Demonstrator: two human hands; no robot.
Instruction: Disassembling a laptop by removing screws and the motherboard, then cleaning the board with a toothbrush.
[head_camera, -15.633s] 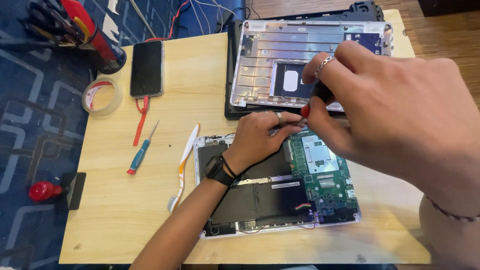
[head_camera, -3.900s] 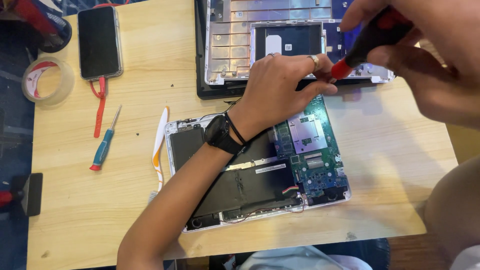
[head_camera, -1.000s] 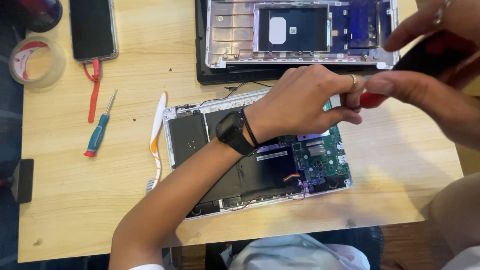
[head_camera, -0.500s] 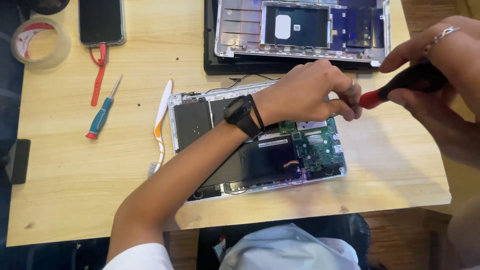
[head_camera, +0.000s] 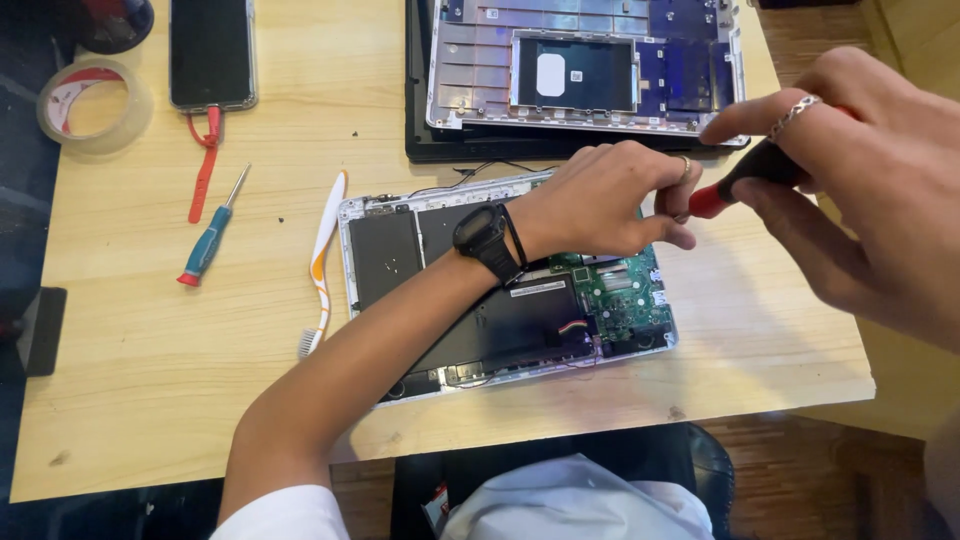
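Under the left hand (head_camera: 600, 195), the screwdriver (head_camera: 745, 180) tip is hidden.

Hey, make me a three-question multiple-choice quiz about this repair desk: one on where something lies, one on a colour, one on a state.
1. Where does the toothbrush lie?
A. just left of the opened laptop
B. on the phone
C. inside the tape roll

2. What colour is the handle of the loose screwdriver on the table?
A. yellow
B. teal with a red tip
C. black

3. What state is the laptop in?
A. lid shut
B. screen lit
C. bottom cover off, circuit board bare

Answers:
1 A, the brush lies along the laptop's left edge.
2 B, the handle is teal and ends in red.
3 C, the board and battery lie exposed under the left hand, while the right hand holds a red and black screwdriver.
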